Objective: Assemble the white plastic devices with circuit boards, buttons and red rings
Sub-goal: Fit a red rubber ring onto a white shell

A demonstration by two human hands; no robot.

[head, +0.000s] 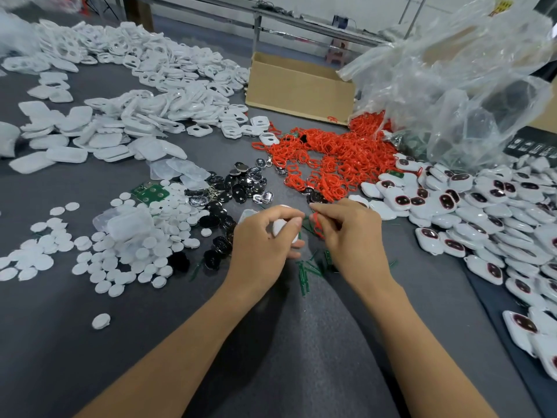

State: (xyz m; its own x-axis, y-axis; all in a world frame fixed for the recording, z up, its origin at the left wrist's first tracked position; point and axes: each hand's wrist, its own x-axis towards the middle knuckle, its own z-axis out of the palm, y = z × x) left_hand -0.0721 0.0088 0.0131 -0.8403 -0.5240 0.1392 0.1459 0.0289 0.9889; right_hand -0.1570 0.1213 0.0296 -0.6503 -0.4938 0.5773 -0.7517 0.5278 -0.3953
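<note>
White plastic device (pixel 284 229) sits near the middle of the grey table (pixel 301 342), gripped in the curled fingers of the left hand (pixel 265 238). Just beside it, the right hand (pixel 349 229) pinches a red ring (pixel 317 226) between thumb and fingertips. This looks like the ring-fitting step, so the ring likely needs lining up with the shell and seating evenly. Both forearms reach forward, with the hands close together.
</note>
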